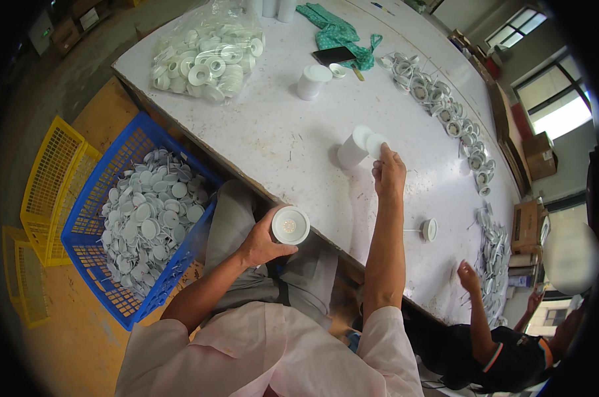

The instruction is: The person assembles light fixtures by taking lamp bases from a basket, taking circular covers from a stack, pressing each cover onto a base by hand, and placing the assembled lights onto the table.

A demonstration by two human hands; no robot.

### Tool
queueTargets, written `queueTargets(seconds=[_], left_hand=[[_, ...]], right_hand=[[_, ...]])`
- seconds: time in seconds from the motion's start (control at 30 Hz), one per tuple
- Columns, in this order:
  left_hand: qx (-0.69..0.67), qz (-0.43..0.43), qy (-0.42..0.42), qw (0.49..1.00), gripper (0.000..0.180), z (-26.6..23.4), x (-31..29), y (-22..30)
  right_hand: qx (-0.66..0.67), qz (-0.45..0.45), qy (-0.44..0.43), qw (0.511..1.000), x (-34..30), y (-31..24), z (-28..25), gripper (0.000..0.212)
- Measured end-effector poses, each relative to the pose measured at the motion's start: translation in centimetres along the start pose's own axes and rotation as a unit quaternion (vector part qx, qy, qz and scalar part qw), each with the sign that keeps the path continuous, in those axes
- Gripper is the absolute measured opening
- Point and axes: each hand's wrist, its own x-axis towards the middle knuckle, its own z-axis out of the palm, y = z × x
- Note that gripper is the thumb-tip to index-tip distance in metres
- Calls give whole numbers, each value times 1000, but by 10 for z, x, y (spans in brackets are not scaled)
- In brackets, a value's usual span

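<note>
Left hand (259,243) gripping round white lamp housing (290,225) face-up for fitting; right hand (388,173) pinching white disc (377,145) off stack (352,149) on desk (279,139).

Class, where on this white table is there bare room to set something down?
Bare: the table between the plastic bag of parts and the white stack near the right hand. Crowded: the far edge, lined with white fittings.

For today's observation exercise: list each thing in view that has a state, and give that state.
Left hand: holds round lamp.
Right hand: pinches white disc.
Blue crate: heaped with white discs.
Yellow crates: stacked.
Plastic bag: full of parts.
Phone: screen dark.
</note>
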Motion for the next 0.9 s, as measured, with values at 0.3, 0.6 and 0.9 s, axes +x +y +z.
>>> queueTargets(seconds=[0.3,0.6,0.9], left_hand=[[-12,0,-13,1000,86,8,7,11],[27,2,14,1000,84,13,15,24],[29,14,-14,999,88,16,18,22]], right_hand=[[137,-4,-55,989,-72,-1,-5,13],[169,72,-90,979,-113,30,-9,8],[27,126,-157,979,-159,62,1,16]])
